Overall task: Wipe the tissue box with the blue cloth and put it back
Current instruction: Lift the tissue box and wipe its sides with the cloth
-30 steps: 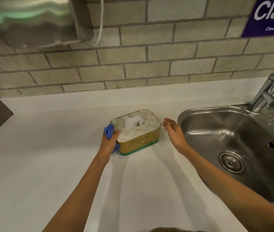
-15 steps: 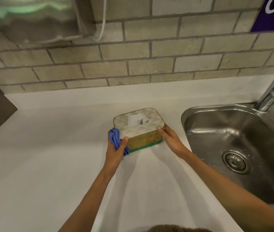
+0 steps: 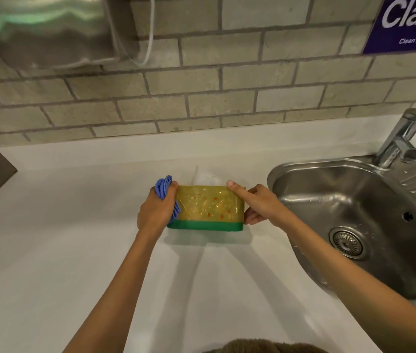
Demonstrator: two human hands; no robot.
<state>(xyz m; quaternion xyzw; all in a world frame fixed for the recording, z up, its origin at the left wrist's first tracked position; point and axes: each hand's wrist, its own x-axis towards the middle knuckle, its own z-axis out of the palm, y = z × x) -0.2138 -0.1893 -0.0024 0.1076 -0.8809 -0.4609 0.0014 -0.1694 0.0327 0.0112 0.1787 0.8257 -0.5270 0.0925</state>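
- Box (image 3: 208,206) sits between the two hands, over the white counter (image 3: 49,250), left of the sink; its long yellow side with red dots faces the camera, and a green band runs along its lower edge.
- It appears tipped, with its top turned away from the camera; whether its lower edge touches the counter I cannot tell, though a shadow lies just beneath it.
- White tissue (image 3: 205,177) sticks up behind the box's upper edge.
- Left hand (image 3: 157,212) is closed on the box's left end, with the bunched blue cloth (image 3: 164,188) pressed between palm and box; folds of cloth show above the thumb and along the box's left edge.
- Right hand (image 3: 260,205) holds the right end: the forefinger lies stretched along the upper right corner, the thumb is at the lower right by the green band, and the other fingers are hidden behind the box.
- Both bare forearms reach in from the bottom of the view.
- Steel sink (image 3: 290,171) is just to the right of the right hand, with its drain (image 3: 346,242) near the bottom of the basin and a tap (image 3: 400,138) at the far rim.
- Brick wall (image 3: 227,85) runs behind the counter; a purple sign (image 3: 405,24) hangs at upper right and a shiny metal unit (image 3: 44,29) with a white cord at upper left.
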